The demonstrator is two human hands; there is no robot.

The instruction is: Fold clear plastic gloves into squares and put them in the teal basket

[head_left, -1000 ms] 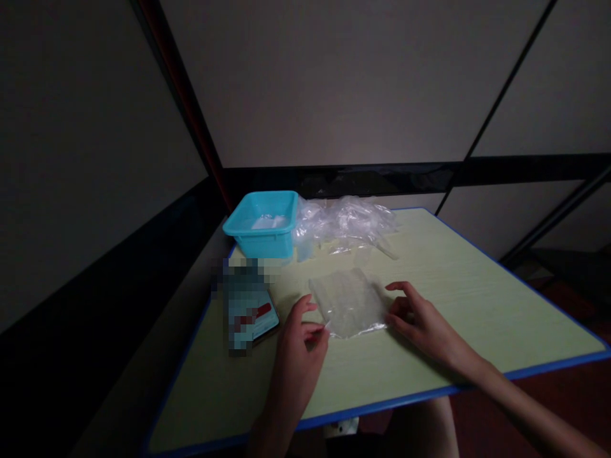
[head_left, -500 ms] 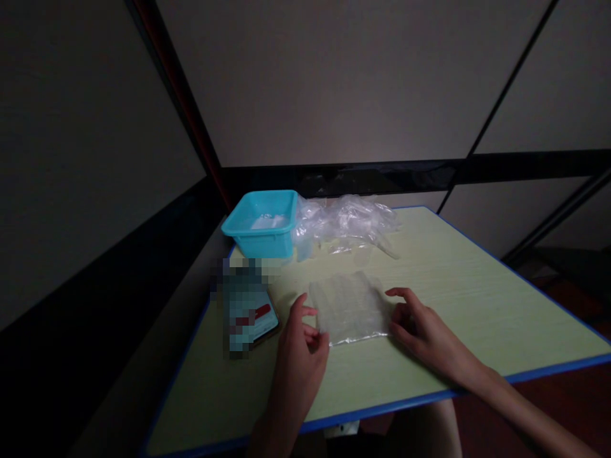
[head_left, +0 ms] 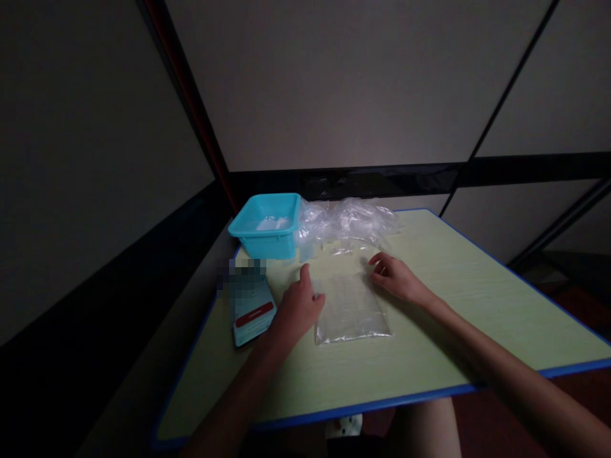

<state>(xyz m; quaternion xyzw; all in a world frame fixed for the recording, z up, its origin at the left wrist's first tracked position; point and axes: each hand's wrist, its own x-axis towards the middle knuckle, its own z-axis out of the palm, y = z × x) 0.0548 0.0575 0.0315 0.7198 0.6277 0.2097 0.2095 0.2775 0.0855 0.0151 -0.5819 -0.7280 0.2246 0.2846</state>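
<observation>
A clear flat plastic bag (head_left: 353, 312) lies on the table in front of me, its shiny lower edge toward me. Along the bag's upper left side is my left hand (head_left: 300, 302), thumb and forefinger spread apart, with nothing seen in it. By the upper right corner hovers or rests my right hand (head_left: 395, 278). Its fingers are curved and a gap shows between thumb and forefinger; whether it touches the bag, I cannot tell.
A turquoise plastic basin (head_left: 268, 247) with whitish contents stands at the back left. Beside it sprawls a heap of clear plastic bags (head_left: 356, 219). Left of my left hand lies a phone (head_left: 255, 318), partly pixelated. The table (head_left: 477, 305) has a blue edge; walls stand behind and left.
Both hands have moved away from me, from the bag's nearer sides up to its far corners. The left fingers have straightened. The bag looks flatter, and the view has shifted slightly.
</observation>
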